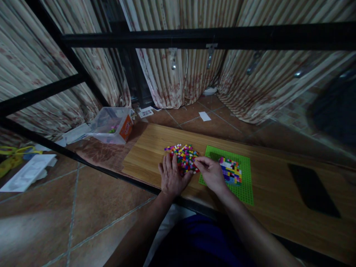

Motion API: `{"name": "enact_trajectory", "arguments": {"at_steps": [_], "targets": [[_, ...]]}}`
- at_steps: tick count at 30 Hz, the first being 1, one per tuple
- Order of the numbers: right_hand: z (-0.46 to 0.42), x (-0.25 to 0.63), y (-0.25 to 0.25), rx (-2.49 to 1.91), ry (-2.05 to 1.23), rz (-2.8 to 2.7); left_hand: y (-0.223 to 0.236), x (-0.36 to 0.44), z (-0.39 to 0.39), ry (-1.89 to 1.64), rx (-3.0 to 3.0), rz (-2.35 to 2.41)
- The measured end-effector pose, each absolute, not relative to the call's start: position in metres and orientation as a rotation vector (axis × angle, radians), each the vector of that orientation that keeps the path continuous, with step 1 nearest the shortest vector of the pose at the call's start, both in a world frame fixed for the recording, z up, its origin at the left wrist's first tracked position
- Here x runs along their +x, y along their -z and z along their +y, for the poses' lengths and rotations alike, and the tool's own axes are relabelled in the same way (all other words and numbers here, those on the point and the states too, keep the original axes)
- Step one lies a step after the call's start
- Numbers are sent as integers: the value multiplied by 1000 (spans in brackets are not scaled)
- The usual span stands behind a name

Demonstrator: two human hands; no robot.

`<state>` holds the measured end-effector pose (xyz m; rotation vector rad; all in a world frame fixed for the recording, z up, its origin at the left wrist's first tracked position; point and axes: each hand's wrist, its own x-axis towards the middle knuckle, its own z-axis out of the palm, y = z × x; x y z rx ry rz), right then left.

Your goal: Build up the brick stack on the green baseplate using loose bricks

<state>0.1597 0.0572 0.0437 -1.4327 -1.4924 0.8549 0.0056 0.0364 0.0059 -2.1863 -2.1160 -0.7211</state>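
A pile of small toy bricks in many colours (187, 157) lies on a wooden board. My left hand (171, 178) rests palm down against the pile's near left side, fingers spread and touching the bricks. Thumb and forefinger of my right hand (213, 174) are pinched together at the pile's right edge; whatever they hold is too small to make out. Beneath and beyond that hand lies a green studded baseplate (244, 194). A patch of coloured bricks (232, 172) is set on the baseplate, partly covered by my right hand.
The wooden board (147, 152) runs left to right. A dark flat phone-like slab (313, 189) lies at its right. Beyond the left end stands a clear plastic box (109, 126) with an orange label. Black metal bars (194, 39) and curtains (178, 85) stand behind.
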Motion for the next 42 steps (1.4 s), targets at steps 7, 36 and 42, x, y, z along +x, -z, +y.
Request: {"name": "enact_trajectory", "arguments": {"at_steps": [7,36,42], "targets": [[18,202,-55,-1331,-1007,-1124,-10,5,38,772,-2182,-2095],[55,300,-19,-1564,-697,-1011,-12,3,41,722,-2168,-2038],[56,299,-22,-1587,-775,-957,-10,3,43,732,-2174,-2031]]}}
